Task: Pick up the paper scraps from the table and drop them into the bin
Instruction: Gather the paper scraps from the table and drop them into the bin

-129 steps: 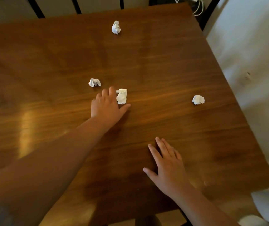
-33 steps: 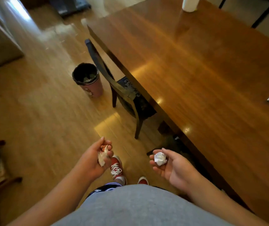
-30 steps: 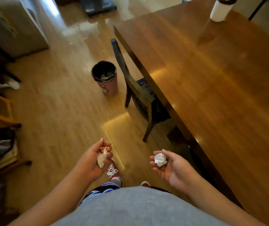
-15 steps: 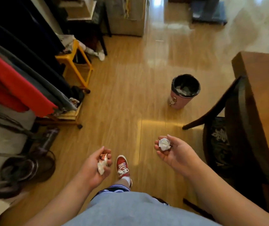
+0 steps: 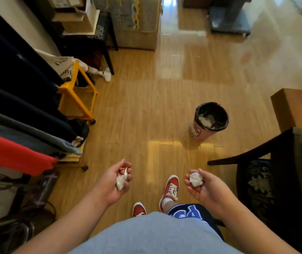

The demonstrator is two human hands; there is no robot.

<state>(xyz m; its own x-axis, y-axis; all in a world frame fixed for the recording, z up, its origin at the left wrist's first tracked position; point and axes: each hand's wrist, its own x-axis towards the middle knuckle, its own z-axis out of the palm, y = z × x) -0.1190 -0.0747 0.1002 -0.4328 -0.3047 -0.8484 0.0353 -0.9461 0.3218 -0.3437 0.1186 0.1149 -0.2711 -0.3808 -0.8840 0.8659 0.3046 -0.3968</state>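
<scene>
Ahead, the bin (image 5: 209, 120) stood on the wooden floor (image 5: 137, 107) beside the table (image 5: 298, 110); the left hand (image 5: 114, 182) clutched one paper scrap (image 5: 121, 178), and the right hand's (image 5: 208, 189) curled fingers pinched another scrap (image 5: 195, 179).

- The bin (image 5: 199, 133) stands on the floor (image 5: 146, 107), ahead of the person and to the right.
- The table (image 5: 296, 107) is at the right edge, its corner just right of the bin.
- A chair (image 5: 274, 162) is against the table's edge, nearer than the bin.
- Hanging clothes (image 5: 18, 107) line the left side, with a stool (image 5: 77, 94) beside them.
- The left hand (image 5: 112, 182) holds the left scrap (image 5: 121, 177) and the right hand (image 5: 207, 189) holds the right scrap (image 5: 195, 178), both above the floor short of the bin.
</scene>
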